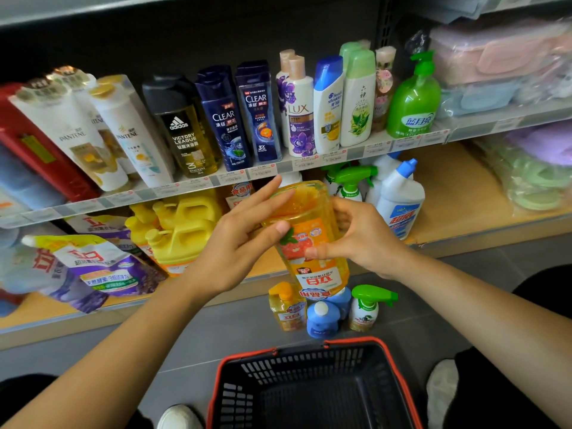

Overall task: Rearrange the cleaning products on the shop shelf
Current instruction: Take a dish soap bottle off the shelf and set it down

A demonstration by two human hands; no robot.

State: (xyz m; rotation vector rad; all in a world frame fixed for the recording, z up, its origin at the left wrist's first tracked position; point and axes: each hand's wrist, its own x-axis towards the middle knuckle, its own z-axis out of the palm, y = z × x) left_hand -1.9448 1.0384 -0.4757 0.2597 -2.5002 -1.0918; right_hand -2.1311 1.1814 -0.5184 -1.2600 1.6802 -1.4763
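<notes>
A large orange-yellow detergent bottle (309,239) hangs upside down in front of the lower shelf (458,181), its label inverted. My left hand (244,233) touches its left side with straight fingers and the thumb on the label. My right hand (356,239) grips its right side, fingers curled round it. On the floor below stand a small orange pump bottle (286,308), two blue-capped bottles (322,320) and a green-trigger spray bottle (366,308).
Yellow jugs (176,230) and purple refill pouches (93,270) fill the lower shelf's left. White toilet cleaner (399,199) and green sprays (351,184) stand right. Shampoo bottles (223,119) line the upper shelf. A black basket with red rim (312,388) sits on the floor.
</notes>
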